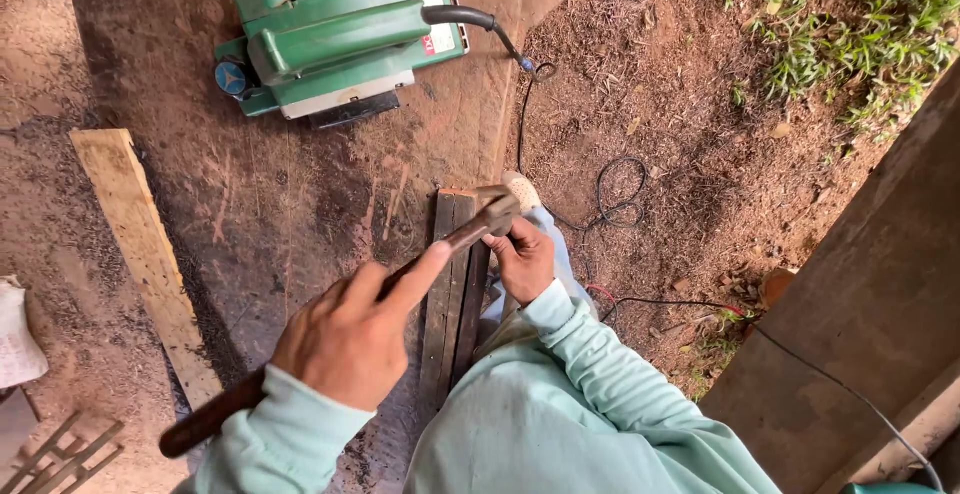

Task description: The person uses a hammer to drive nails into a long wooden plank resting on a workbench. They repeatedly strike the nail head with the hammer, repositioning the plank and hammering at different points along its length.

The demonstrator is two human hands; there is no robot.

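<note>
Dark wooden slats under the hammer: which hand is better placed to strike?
Left hand: it grips the wooden-handled hammer, head over the dark wooden slats. Right hand steadies them.

Outdoors, in daylight. Bare reddish-brown dirt (pixel 680 94) strewn with wood shavings and dry leaves. Far right, a patch of grass (pixel 860 34). Near right, a thick timber beam (pixel 850 334) slanting up. Left, a pale plank (pixel 140 244) lying on the ground beside a broad dark board (pixel 290 214). Black cable (pixel 620 194) looped across the dirt.
</note>
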